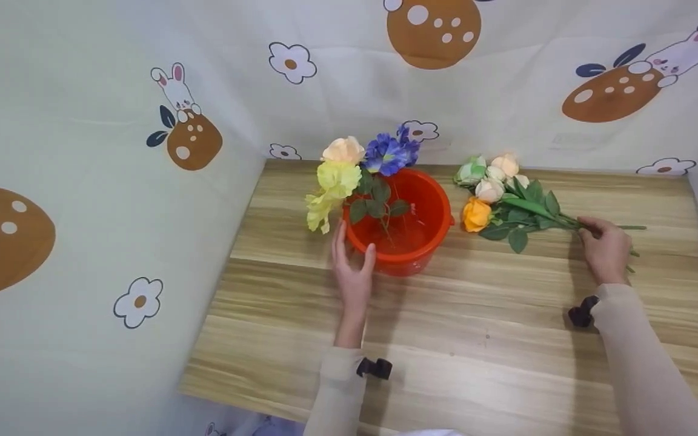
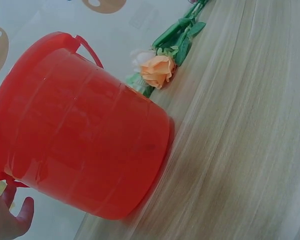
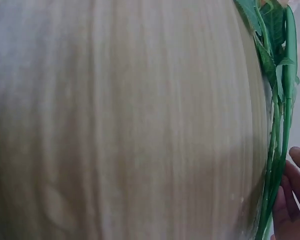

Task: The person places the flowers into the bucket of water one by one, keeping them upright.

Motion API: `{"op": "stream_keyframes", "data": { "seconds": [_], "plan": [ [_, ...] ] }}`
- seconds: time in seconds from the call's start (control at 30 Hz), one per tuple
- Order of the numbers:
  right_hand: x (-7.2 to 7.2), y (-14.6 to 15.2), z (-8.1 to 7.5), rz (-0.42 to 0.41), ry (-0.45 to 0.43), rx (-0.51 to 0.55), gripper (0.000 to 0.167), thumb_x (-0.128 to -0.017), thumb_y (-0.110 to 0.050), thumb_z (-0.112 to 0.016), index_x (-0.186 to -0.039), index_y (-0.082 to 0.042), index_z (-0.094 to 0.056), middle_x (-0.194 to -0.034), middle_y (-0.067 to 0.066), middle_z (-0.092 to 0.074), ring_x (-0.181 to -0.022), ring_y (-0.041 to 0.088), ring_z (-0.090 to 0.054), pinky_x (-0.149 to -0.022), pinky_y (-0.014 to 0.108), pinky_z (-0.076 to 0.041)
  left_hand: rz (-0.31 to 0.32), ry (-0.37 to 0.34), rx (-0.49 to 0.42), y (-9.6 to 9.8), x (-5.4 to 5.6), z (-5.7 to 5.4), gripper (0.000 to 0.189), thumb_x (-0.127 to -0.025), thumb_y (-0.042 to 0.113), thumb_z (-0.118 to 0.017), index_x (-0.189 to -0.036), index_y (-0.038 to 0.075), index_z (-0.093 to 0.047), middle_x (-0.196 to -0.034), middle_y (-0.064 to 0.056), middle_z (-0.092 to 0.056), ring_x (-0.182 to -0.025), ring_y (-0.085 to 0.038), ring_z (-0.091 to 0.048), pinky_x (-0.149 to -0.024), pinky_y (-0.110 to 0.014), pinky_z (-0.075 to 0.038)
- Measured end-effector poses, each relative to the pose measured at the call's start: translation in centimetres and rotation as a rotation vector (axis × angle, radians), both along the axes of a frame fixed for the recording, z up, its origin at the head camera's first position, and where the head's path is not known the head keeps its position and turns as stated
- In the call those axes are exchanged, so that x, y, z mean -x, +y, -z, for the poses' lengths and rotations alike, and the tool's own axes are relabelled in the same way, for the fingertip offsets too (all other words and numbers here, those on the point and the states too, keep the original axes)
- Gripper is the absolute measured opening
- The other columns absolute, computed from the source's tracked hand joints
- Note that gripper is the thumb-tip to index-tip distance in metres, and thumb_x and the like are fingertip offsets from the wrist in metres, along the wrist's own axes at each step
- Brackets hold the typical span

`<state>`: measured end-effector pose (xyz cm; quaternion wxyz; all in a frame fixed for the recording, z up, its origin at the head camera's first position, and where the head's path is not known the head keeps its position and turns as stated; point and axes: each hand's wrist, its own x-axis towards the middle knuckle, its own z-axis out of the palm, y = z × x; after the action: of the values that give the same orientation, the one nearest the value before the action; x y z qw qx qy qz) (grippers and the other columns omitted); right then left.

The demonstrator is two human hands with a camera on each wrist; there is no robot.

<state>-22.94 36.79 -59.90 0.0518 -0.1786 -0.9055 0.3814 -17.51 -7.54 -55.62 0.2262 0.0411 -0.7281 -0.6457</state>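
A red bucket point(image 1: 397, 254) stands upright on the wooden table; the left wrist view shows its side point(image 2: 90, 130). Leaning out over its rim are a peach rose point(image 1: 344, 149), a yellow flower point(image 1: 335, 181) and a blue-purple flower point(image 1: 387, 154), their leafy stems inside. My left hand point(image 1: 352, 272) is at the bucket's near left rim, thumb and fingers spread. To the right lies a bundle of artificial roses point(image 1: 489, 189), orange, pale pink and greenish. My right hand point(image 1: 606, 251) holds its green stems point(image 3: 277, 150), with fingertips against them.
The wooden table point(image 1: 446, 363) meets printed cloth walls point(image 1: 337, 91) at the back, left and right. A black wrist mount point(image 1: 375, 367) sits on the left sleeve, another mount point(image 1: 583, 312) on the right.
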Motion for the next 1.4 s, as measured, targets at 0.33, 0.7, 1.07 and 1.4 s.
{"op": "stream_keyframes", "data": {
  "seconds": [0.33,0.7,1.07,1.4],
  "plan": [
    [0.32,0.15,0.07,-0.086,0.027,-0.072,0.031,-0.098,-0.003,-0.057,-0.127,0.002,-0.065,-0.122,0.029,-0.062,-0.113,0.041,-0.055,-0.093,0.048,-0.042,0.008,0.014,-0.035,-0.1,0.06,0.58,0.069,-0.091,0.008,-0.07,-0.153,0.01,-0.038,-0.162,-0.015,-0.031,-0.145,-0.028,-0.038,-0.117,-0.043,-0.04],
    [0.65,0.28,-0.05,-0.182,0.025,-0.092,0.031,-0.093,0.003,-0.058,-0.123,0.007,-0.064,-0.117,0.033,-0.059,-0.109,0.047,-0.055,-0.094,0.057,-0.041,0.007,0.01,-0.055,0.0,0.01,0.46,0.069,-0.091,0.007,-0.069,-0.153,0.009,-0.038,-0.162,-0.013,-0.031,-0.144,-0.03,-0.039,-0.116,-0.045,-0.041],
    [0.78,0.27,-0.24,-0.167,0.01,-0.109,0.022,-0.096,-0.007,-0.061,-0.113,0.007,-0.067,-0.113,0.029,-0.06,-0.103,0.042,-0.057,-0.085,0.042,-0.04,-0.011,0.015,-0.007,0.04,0.02,0.44,0.069,-0.091,0.01,-0.071,-0.152,0.009,-0.04,-0.161,-0.007,-0.035,-0.149,-0.025,-0.033,-0.12,-0.039,-0.036],
    [0.65,0.16,-0.25,-0.129,0.067,-0.157,0.02,-0.099,-0.012,-0.06,-0.108,0.002,-0.071,-0.109,0.026,-0.067,-0.093,0.032,-0.06,-0.072,0.031,-0.04,0.002,0.005,-0.048,0.08,0.14,0.54,0.069,-0.091,0.006,-0.069,-0.153,0.009,-0.038,-0.162,-0.008,-0.032,-0.145,-0.028,-0.039,-0.118,-0.044,-0.038]
  ]
}}
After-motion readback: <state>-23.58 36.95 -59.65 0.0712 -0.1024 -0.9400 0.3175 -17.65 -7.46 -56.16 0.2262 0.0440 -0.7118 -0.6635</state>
